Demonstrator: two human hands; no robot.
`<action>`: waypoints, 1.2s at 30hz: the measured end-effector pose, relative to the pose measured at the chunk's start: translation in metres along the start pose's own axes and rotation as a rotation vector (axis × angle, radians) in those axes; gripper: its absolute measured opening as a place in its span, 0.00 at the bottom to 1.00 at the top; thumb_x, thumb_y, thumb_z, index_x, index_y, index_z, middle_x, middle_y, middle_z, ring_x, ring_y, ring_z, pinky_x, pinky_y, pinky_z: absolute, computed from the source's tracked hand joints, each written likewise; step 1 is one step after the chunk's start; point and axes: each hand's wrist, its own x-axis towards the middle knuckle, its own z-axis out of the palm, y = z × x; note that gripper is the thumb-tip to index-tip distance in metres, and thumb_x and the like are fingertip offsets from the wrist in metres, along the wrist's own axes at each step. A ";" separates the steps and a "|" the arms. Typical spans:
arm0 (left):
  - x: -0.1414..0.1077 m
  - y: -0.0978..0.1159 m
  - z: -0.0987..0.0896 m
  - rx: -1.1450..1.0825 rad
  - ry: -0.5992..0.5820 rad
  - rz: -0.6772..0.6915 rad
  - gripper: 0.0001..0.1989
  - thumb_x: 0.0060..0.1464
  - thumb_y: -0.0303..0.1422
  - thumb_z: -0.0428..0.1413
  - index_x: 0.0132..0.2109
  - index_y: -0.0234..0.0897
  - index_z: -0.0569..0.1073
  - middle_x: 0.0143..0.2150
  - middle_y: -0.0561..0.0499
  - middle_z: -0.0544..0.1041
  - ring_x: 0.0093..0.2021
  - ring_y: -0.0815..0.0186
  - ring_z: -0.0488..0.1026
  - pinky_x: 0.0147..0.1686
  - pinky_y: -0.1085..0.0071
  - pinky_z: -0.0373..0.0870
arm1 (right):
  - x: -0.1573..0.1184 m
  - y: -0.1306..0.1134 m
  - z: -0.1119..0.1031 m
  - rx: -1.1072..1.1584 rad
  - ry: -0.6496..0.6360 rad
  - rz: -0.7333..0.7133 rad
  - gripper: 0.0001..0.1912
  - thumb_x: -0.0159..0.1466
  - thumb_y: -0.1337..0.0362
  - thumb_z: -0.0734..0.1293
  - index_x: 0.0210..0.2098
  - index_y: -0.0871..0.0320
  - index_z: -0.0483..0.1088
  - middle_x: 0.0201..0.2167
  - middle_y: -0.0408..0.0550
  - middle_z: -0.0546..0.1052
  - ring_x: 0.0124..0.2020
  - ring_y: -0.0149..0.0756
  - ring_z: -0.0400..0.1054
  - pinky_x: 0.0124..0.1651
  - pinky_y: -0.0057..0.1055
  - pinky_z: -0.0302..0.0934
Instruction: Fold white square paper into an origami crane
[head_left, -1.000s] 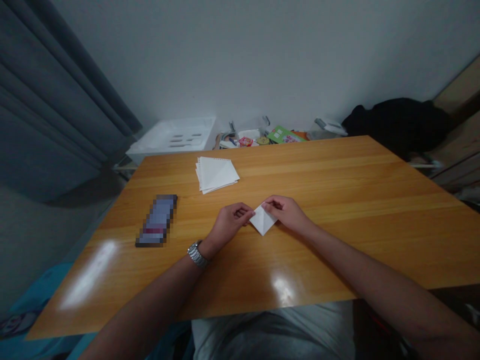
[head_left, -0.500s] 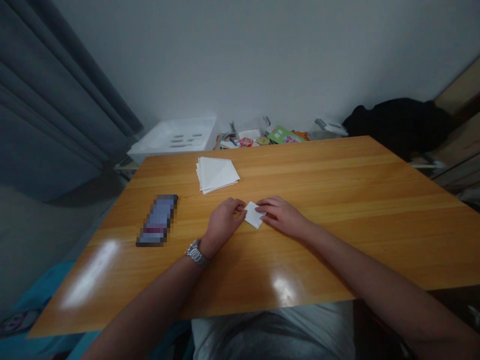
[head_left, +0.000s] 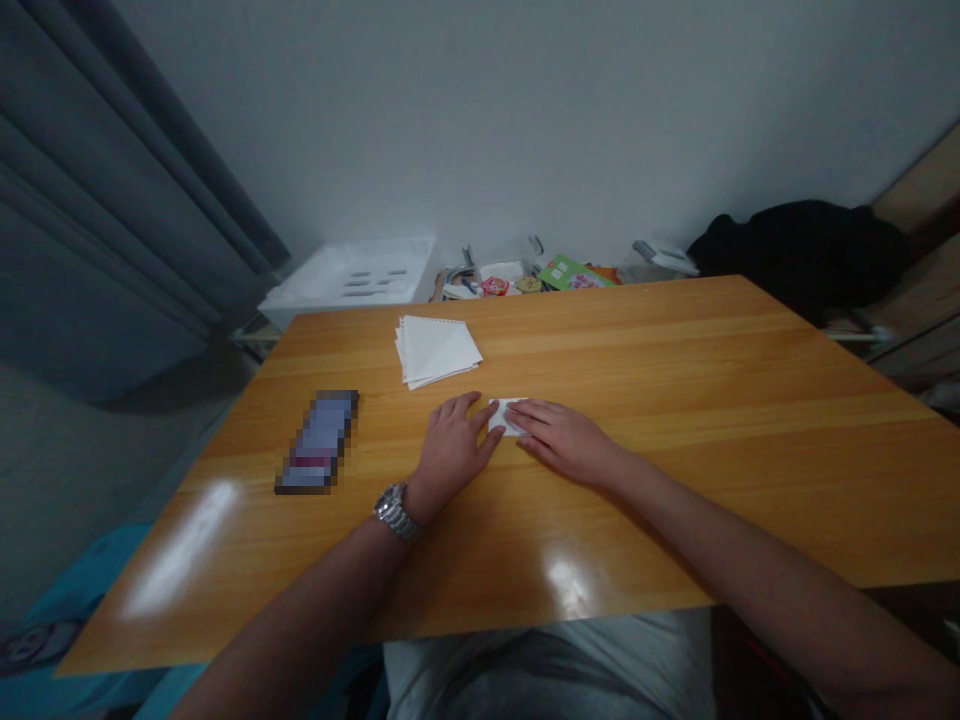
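A small white folded paper (head_left: pixel 502 417) lies flat on the wooden table (head_left: pixel 645 370) between my hands. My left hand (head_left: pixel 456 440), with a metal watch (head_left: pixel 396 511) on its wrist, has its fingers spread; thumb and forefinger touch the paper's left edge. Flat over the right part of the paper rests my right hand (head_left: pixel 566 440), fingers stretched out and covering some of it. Beyond my left hand is a stack of white sheets (head_left: pixel 437 350) with punched edges.
A blurred phone (head_left: pixel 319 440) lies on the table's left side. Past the far edge are a white tray (head_left: pixel 367 270), a green booklet (head_left: pixel 574 272), a clear box (head_left: pixel 656 260) and black cloth (head_left: pixel 802 250). A grey curtain (head_left: pixel 127 180) hangs at the left.
The small paper has turned from a diamond position to lie with its edges roughly level. My left fingers have spread out, and my right hand has flattened over the paper.
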 end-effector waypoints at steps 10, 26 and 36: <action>-0.003 0.005 -0.009 0.047 -0.142 0.195 0.24 0.71 0.42 0.44 0.65 0.35 0.67 0.66 0.43 0.68 0.67 0.54 0.62 0.69 0.53 0.52 | 0.000 0.003 -0.010 -0.141 -0.126 0.092 0.27 0.74 0.55 0.56 0.67 0.60 0.62 0.68 0.59 0.63 0.69 0.48 0.57 0.71 0.50 0.51; -0.012 0.002 -0.013 0.062 -0.242 0.351 0.26 0.70 0.45 0.45 0.68 0.40 0.63 0.71 0.38 0.60 0.71 0.54 0.58 0.69 0.52 0.53 | 0.005 -0.001 -0.001 -0.155 -0.071 0.121 0.30 0.75 0.51 0.52 0.69 0.60 0.59 0.70 0.56 0.61 0.71 0.46 0.52 0.71 0.50 0.49; -0.012 0.005 -0.017 0.066 -0.248 0.380 0.24 0.70 0.43 0.45 0.67 0.41 0.65 0.72 0.38 0.58 0.72 0.51 0.55 0.70 0.48 0.51 | 0.009 0.001 0.006 -0.201 -0.116 0.184 0.30 0.75 0.50 0.49 0.71 0.54 0.56 0.72 0.48 0.57 0.73 0.45 0.47 0.73 0.48 0.43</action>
